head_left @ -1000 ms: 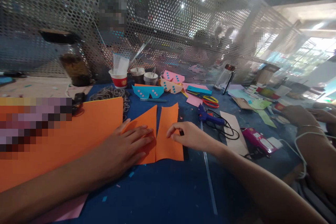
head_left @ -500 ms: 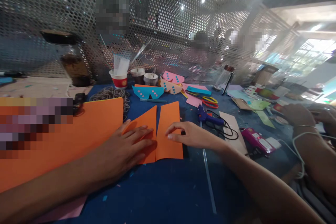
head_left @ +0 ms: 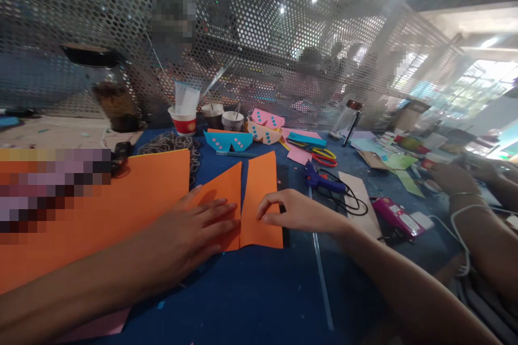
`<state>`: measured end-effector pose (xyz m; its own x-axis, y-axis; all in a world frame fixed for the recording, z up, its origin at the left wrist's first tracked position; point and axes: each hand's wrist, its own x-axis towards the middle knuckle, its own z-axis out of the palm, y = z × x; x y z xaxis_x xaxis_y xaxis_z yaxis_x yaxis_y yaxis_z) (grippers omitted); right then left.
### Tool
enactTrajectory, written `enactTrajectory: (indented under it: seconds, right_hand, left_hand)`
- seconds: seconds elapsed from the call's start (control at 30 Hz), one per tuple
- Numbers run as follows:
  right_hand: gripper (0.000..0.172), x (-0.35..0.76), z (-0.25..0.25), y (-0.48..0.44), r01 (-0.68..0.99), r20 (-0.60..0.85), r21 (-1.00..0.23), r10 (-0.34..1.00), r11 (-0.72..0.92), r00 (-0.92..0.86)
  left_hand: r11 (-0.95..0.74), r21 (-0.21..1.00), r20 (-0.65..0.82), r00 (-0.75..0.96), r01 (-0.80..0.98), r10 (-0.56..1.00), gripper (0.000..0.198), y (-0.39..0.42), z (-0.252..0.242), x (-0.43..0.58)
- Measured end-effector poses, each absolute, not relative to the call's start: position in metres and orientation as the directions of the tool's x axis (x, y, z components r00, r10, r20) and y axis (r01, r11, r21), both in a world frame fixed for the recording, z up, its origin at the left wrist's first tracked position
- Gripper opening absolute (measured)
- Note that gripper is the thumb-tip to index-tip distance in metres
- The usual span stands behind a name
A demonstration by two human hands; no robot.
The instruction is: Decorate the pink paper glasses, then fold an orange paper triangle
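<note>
A folded piece of orange paper [head_left: 263, 188] lies on the blue tabletop, with a narrow V-shaped gap between its two upright panels. My left hand [head_left: 194, 232] rests flat on the left panel, its fingers spread and pointing at the middle crease. On the right panel, my right hand [head_left: 291, 209] is bent with the thumb and forefinger tips drawn together against the paper. Its other fingers are mostly hidden. A large orange sheet [head_left: 133, 188] reaches under my left forearm.
Beyond the paper stand a blue paper mask [head_left: 229, 142], more masks and a red-and-white cup [head_left: 185, 121]. To the right lie scissors [head_left: 324, 157], a glue gun [head_left: 327, 182], a glue stick [head_left: 322, 280] and a magenta device [head_left: 399, 219]. Another person's arm [head_left: 465, 215] is at far right.
The right panel's top edge has tilted up and shifted slightly. My right fingertips have slid a little toward me on it. My left hand stays almost in place.
</note>
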<state>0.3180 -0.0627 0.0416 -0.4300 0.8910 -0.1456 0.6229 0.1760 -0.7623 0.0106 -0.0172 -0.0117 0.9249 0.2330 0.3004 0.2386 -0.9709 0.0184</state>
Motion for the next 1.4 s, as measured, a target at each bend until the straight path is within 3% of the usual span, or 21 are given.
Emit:
enactTrajectory:
  seconds: [0.23,0.43,0.67,0.87,1.4]
  right_hand:
    - [0.022,0.319,0.043,-0.063,0.632,-0.150,-0.746,0.874,0.207,-0.462]
    - [0.021,0.320,0.044,-0.064,0.640,-0.165,-0.739,0.865,0.210,-0.475]
    - [0.019,0.317,0.049,-0.066,0.618,-0.168,-0.764,0.868,0.184,-0.466]
    - [0.019,0.319,0.047,-0.065,0.597,-0.164,-0.775,0.845,0.208,-0.508]
    - [0.017,0.320,0.047,-0.065,0.630,-0.190,-0.748,0.842,0.210,-0.506]
  left_hand:
    - [-0.977,0.012,0.304,0.930,0.212,0.205,0.046,-0.011,-0.015,0.007]
    - [-0.960,0.097,0.274,0.921,0.262,0.279,0.053,-0.014,-0.016,0.007]
    - [-0.944,0.159,0.260,0.910,0.288,0.322,0.046,-0.022,-0.001,0.010]
    - [-0.968,0.101,0.295,0.923,0.228,0.248,0.042,-0.022,-0.003,0.009]
    - [-0.964,0.066,0.271,0.926,0.256,0.264,0.046,-0.022,-0.010,0.004]
